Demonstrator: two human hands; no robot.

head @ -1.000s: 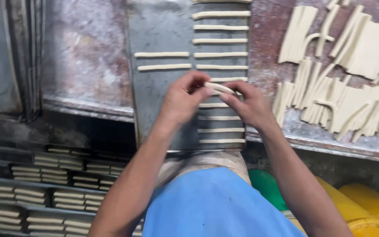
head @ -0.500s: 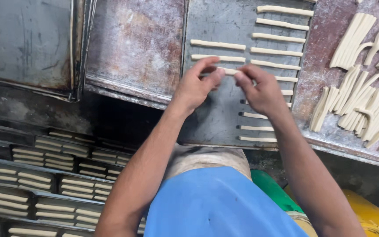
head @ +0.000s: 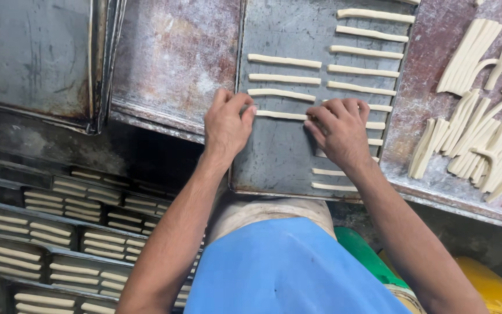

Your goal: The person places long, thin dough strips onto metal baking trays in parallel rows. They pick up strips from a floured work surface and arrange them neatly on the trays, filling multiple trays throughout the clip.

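We look down on a worn, floured metal worktable (head: 169, 64) that fills the far half of the view. On it, in the middle, lies a dark grey rectangular metal baking tray (head: 274, 157) whose near edge hangs slightly past the table edge. To the right of the tray sits a loose heap of pale cut dough strips (head: 483, 139) on the floured surface. Near and to the left, under the table, stacked racks hold dark trays already filled with rows of dough sticks (head: 42, 232).

The tray carries two columns of pale, thin dough sticks laid crosswise. The right column (head: 367, 52) runs from the far edge almost to the near edge, partly hidden by a hand. The left column (head: 283, 78) has only four sticks, all in the far half, so we judge that the near left part of the tray remains to be filled.

Our left hand (head: 228, 125) and right hand (head: 338, 131) rest on the tray, each pinching one end of the fourth stick, the pale dough stick being laid (head: 280, 115), with fingertips closed on its ends and pressing it flat just below the third one.
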